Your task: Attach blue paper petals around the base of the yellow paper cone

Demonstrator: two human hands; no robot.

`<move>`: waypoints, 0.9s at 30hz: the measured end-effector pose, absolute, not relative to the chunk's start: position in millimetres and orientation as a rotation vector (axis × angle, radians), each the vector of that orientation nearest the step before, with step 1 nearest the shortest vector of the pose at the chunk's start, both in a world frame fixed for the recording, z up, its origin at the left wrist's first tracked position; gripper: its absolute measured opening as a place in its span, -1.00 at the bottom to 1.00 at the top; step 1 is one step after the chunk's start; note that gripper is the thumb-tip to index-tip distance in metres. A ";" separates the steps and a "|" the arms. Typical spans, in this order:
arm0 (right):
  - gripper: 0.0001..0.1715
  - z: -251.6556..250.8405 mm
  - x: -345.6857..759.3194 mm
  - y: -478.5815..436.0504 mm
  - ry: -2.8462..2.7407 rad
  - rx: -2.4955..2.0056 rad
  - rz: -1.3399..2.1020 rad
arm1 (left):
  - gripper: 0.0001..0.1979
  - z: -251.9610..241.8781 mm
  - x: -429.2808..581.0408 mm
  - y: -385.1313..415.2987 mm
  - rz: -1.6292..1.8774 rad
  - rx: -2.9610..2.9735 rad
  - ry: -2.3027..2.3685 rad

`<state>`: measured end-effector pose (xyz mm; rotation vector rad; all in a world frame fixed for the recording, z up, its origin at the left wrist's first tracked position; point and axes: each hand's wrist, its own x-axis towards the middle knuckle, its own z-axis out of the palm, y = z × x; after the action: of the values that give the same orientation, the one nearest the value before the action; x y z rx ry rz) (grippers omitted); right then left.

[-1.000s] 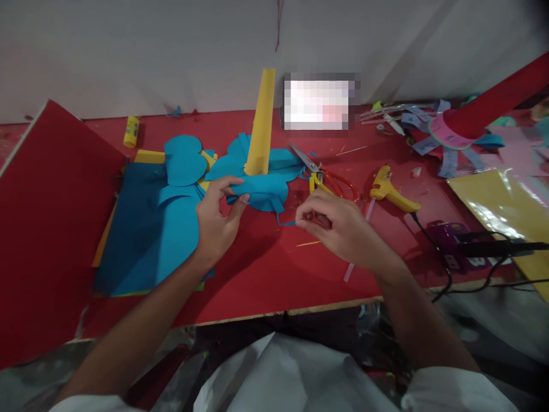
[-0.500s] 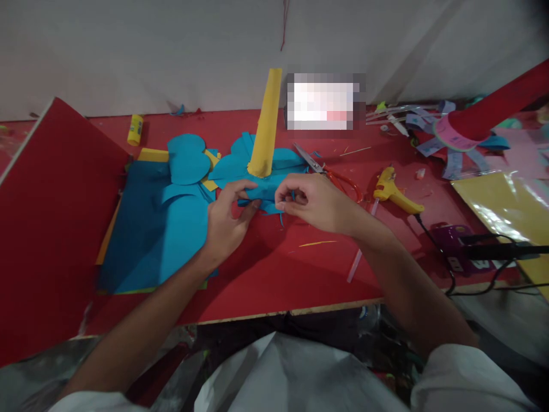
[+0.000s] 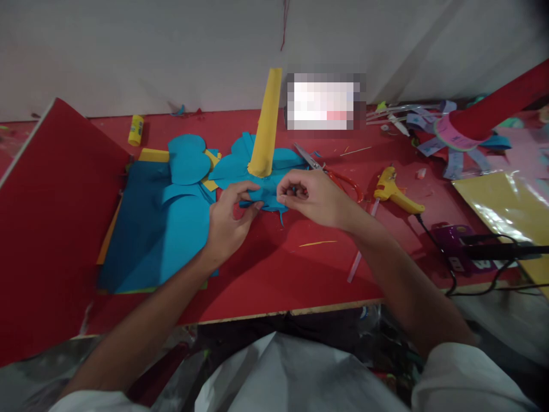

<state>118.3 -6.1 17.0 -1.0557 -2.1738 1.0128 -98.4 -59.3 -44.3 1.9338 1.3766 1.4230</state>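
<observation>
A yellow paper tube (image 3: 265, 126), narrower at the top, stands on a blue paper flower (image 3: 229, 167) with spread petals. My left hand (image 3: 227, 220) is closed, thumb and fingers pinching a blue paper petal (image 3: 268, 196) at the flower's near side. At that same petal's right end, my right hand (image 3: 319, 197) is closed in a pinch; its fingertips partly hide the paper. I cannot tell whether this petal is joined to the flower. Just behind my right hand lie scissors (image 3: 351, 187) with red handles, their blades toward the flower.
Blue paper sheets (image 3: 132, 229) and a heart-shaped blue cutout (image 3: 186, 159) lie left, beside an upright red board (image 3: 55, 229). A glue stick (image 3: 135, 130) stands behind. Rightward are a yellow glue gun (image 3: 397, 191) with a cord, a purple box (image 3: 457, 246) and a pixelated bright rectangle (image 3: 321, 103).
My right hand has shifted slightly up, and the blue petal between my hands has tilted a little. The tube and flower base have stayed in place.
</observation>
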 end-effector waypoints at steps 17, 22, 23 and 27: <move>-0.90 14.7 113.9 -9.8 -2.070 -1.094 1.010 | -0.70 -43.2 -97.1 -60.3 1.439 1.900 1.337; -0.91 11.9 113.5 -10.2 -2.044 -1.094 1.023 | -0.71 -43.7 -96.8 -60.7 1.441 1.882 1.335; -0.91 11.2 113.5 -10.2 -2.039 -1.095 1.023 | -0.71 -43.5 -96.6 -60.8 1.444 1.882 1.332; -0.92 9.7 114.0 -10.0 -2.035 -1.101 1.030 | -0.71 -42.9 -95.6 -60.6 1.452 1.888 1.339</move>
<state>114.0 -10.0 9.7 -1.1012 -2.0350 1.0296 -95.6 -60.6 -42.9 1.8876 1.3388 1.4524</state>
